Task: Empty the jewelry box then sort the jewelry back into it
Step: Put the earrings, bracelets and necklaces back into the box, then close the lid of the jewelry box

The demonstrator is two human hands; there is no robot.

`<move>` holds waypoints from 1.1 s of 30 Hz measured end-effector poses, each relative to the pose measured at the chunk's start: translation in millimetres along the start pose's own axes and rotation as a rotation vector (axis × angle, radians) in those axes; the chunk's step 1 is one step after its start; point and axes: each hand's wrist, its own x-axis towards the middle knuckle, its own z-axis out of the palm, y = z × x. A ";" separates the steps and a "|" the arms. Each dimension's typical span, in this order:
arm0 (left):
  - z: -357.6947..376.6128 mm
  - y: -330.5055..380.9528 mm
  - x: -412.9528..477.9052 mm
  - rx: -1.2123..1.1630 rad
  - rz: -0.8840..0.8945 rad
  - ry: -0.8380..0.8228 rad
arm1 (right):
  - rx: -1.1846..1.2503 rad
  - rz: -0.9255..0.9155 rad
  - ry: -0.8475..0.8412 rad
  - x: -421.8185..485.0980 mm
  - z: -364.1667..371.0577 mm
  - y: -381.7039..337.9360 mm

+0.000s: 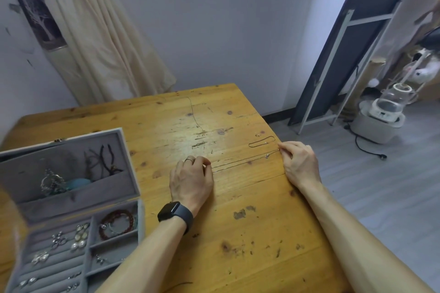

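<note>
A grey jewelry box (21, 200) stands open at the table's left, with earrings, pearls and a red bead bracelet (119, 222) in its tray and cords and a turquoise piece in its lid pocket. A thin silver necklace (240, 162) lies stretched on the wood between my hands. My left hand (191, 179) pinches one end of the chain and my right hand (300, 162) pinches the other end near a small pendant. A dark bracelet (262, 142) and a small earring (257, 135) lie just beyond my right hand. Another thin chain (194, 113) lies farther back.
The wooden table (238, 233) ends at its right edge close to my right hand, with grey floor beyond. A curtain hangs behind the table at the left. A metal rack, a white appliance (381, 114) and its cable stand on the floor at the right.
</note>
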 end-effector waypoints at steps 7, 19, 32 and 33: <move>-13.6 -5.0 -5.1 -0.036 0.097 -0.078 | -0.011 -0.008 0.008 -5.4 -5.4 -4.5; -135.3 -71.4 -64.8 -0.124 0.172 0.097 | 0.360 -0.103 -0.053 -116.4 -21.8 -164.5; -225.8 -220.9 -91.8 -0.303 -0.255 0.203 | 0.413 -0.101 -0.363 -145.9 49.4 -308.5; -229.6 -225.1 -85.8 -0.352 -0.291 0.191 | 0.436 -0.057 -0.366 -140.4 52.3 -317.6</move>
